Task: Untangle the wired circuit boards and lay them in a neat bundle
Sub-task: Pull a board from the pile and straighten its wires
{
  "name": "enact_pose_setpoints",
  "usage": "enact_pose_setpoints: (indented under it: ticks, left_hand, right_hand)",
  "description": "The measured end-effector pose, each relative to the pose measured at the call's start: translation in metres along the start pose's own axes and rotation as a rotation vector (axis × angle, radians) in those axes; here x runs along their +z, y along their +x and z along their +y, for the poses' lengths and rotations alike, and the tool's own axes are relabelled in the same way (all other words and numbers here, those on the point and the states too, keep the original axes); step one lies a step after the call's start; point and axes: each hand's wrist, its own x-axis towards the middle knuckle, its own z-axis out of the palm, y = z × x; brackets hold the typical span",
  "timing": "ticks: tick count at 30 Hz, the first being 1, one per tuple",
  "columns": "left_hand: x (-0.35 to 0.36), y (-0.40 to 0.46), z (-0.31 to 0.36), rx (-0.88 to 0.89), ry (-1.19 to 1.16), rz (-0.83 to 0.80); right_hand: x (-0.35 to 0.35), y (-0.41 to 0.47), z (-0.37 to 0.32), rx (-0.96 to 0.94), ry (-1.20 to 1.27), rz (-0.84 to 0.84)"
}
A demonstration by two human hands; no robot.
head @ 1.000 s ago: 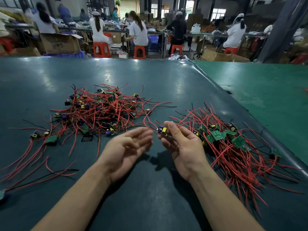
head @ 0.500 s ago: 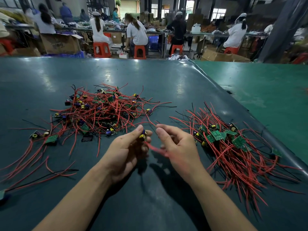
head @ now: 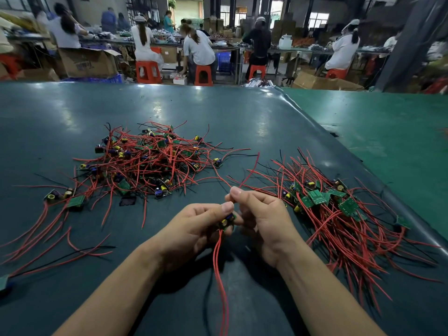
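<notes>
A wide dark green table (head: 218, 110) fills the view, with a brighter green surface (head: 388, 132) joining it on the right. Far behind, people sit on orange stools (head: 148, 72) at long benches, cardboard boxes (head: 87, 63) stacked around them.

On the left half of the table sprawls the tangled pile (head: 148, 161) of wired circuit boards, red and black leads looping every way, yellow and blue parts poking through. A few loose boards (head: 63, 198) lie at its near-left edge, their wires trailing toward the near side. Over on the right sits the sorted bundle (head: 339, 214), green boards clustered at the far end and red wires fanned out toward the near right.

Between the 2 heaps, both hands meet just above the table. The left hand (head: 194, 229) is curled around 1 small circuit board (head: 226, 220), thumb pressed on top, and that board's red wires (head: 221, 282) hang straight down toward the near edge. The right hand (head: 261, 221) sits touching the left, thumb and forefinger pinching a thin red lead (head: 249, 170) that rises away toward the far side.
</notes>
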Motion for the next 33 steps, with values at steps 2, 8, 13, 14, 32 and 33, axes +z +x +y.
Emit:
enact_pose_setpoints:
  ticks: [2,8,13,14,32,33]
  left_hand:
    - [0.000,0.000,0.000,-0.001,0.016,-0.004]
    - [-0.002,-0.001,0.001,-0.012,0.068,-0.034]
    - [-0.003,-0.002,0.000,-0.022,0.142,-0.096]
    - [-0.003,-0.002,0.000,-0.019,0.154,-0.099]
    - [-0.006,0.001,-0.003,-0.004,0.094,-0.082]
    - [-0.006,0.001,-0.003,0.000,0.092,-0.075]
  right_hand:
    - [0.000,0.001,0.000,-0.016,0.066,0.053]
    - [-0.003,0.004,-0.007,-0.034,0.290,0.184]
    - [-0.004,0.005,-0.009,0.076,0.452,0.147]
    - [-0.004,0.005,-0.009,0.093,0.460,0.136]
    - [-0.008,0.004,-0.017,0.109,0.559,0.076]
    - [-0.008,0.005,-0.016,0.082,0.543,0.100]
